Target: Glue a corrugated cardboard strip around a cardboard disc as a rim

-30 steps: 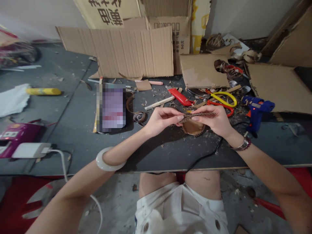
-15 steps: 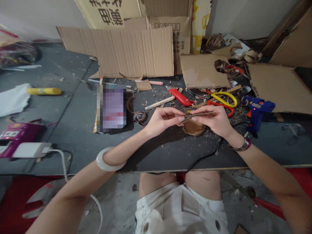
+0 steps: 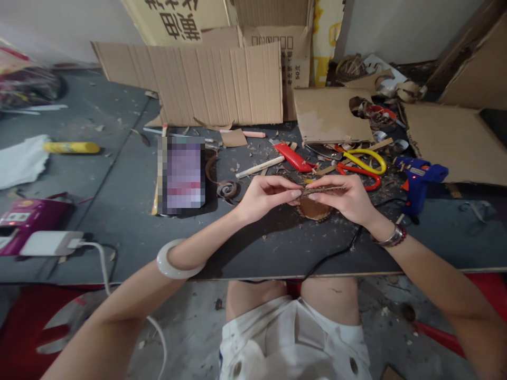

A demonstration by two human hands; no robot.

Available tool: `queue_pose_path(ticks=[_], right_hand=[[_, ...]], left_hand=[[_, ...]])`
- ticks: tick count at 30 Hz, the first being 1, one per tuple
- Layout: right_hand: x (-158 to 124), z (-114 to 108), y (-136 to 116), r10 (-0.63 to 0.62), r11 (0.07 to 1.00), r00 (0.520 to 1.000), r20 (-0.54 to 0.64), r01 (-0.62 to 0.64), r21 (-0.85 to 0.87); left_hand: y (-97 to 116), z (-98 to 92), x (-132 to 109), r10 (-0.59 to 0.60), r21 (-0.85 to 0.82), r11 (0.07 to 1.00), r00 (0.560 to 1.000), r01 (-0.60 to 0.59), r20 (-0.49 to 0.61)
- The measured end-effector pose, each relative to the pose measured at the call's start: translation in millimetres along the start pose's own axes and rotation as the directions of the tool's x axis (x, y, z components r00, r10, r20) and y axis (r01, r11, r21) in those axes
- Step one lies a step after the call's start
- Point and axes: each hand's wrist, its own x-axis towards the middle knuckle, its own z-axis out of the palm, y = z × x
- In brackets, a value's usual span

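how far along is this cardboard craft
Done: a round cardboard disc lies cut on the table. In hand: left hand and right hand pinch a cardboard strip above it. Left: strip not joined to the disc; the glue gun stands untouched.

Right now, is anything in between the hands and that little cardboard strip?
No, nothing visible. The left hand and the right hand both pinch the cardboard strip directly, just above a round cardboard piece on the table.

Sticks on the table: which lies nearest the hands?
The pale stick, slanted just beyond the left hand; the pink stick lies farther back, by the corrugated sheet.
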Motion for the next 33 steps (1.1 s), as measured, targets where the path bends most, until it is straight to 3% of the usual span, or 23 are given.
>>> queue_pose_path(ticks=[7,17,24,29,33], right_hand=[[0,-2,5,-0.007,1.0,0.998,-0.061,0.008,0.026],[3,-8,4,-0.099,0.993,0.982,-0.163,0.087,-0.081],[5,-8,7,-0.071,0.997,0.975,-0.209,0.066,-0.031],[7,-10,10,0.013,0.997,0.984,-0.18,0.0,0.074],[7,-8,11,0.097,0.982,0.993,-0.067,-0.085,0.166]], left_hand=[[-7,-4.5,2,0.016,0.014,1.0,0.995,-0.015,-0.094],[-10,-9.6,6,0.016,-0.018,1.0,0.984,-0.02,-0.175],[-10,-9.4,6,0.03,-0.07,0.997,0.988,-0.041,-0.149],[-11,-9.6,6,0.022,-0.056,0.998,0.985,-0.032,-0.17],[-12,-8.9,6,0.018,-0.022,0.999,0.98,-0.023,-0.199]])
